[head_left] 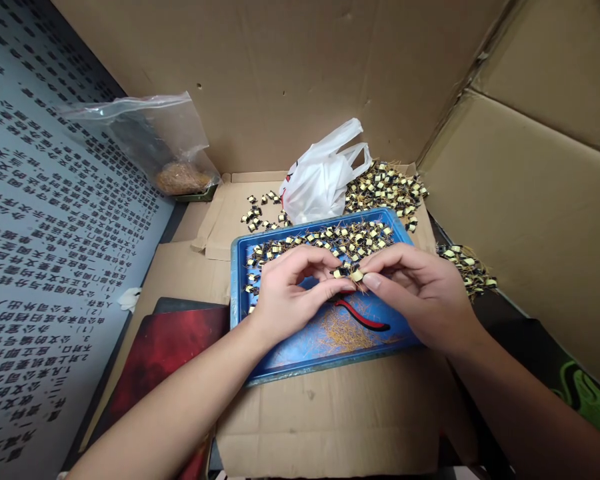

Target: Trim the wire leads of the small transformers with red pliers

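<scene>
Left hand (pixel 294 287) and right hand (pixel 414 287) pinched small coils (pixel 349 272) between fingertips, above near half of blue tray (pixel 290 369).

Two bare hands, left hand (pixel 293 287) and right hand (pixel 415 283), hold small yellow-and-black parts (pixel 347 272) above a blue tray (pixel 280 371) containing similar pieces (pixel 365 239), wire clippings (pixel 347 331) and a red-and-black handle (pixel 363 317), near a white plastic bag (pixel 320 183).

One camera is sitting on my head, looking forward and down from close above my left hand (pixel 293 290) and right hand (pixel 420 287), facing the tray (pixel 290 357) and the cardboard wall (pixel 280 60) beyond.
</scene>
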Demonstrator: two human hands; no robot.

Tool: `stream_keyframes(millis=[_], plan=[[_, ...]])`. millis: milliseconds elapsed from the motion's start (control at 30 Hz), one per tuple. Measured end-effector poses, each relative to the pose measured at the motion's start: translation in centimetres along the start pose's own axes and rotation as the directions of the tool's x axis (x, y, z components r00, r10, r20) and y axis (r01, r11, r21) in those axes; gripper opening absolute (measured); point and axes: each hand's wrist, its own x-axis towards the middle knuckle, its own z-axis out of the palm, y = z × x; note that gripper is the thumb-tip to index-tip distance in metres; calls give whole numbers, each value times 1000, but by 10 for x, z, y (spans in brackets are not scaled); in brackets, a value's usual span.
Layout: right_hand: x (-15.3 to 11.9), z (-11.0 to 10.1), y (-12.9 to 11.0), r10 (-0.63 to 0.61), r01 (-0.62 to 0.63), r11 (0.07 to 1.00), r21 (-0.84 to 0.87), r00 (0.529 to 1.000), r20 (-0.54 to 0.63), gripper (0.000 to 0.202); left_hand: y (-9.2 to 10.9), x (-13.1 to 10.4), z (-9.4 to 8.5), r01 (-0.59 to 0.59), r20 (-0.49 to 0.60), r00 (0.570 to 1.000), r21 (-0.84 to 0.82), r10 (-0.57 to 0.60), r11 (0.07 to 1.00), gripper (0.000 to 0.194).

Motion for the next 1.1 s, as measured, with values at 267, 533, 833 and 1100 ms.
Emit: stream_keyframes(millis=[267,533,833,1100], plan=[[0,-1,0,12,-12,1000,8,1000,22,7,-1,0,0,-42,4,999,1,42,999,29],[1,-4,0,37,-38,999,27,999,33,6,0,0,-1,-31,16,999,40,30,999,29],[2,-6,-1,77,-80,996,41,995,59,10,2,0,-1,-36,22,999,86,34,996,25],[4,-4,1,149,-158,977,145,986,72,17,3,5,-3,-147,63,988,140,139,979,14]])
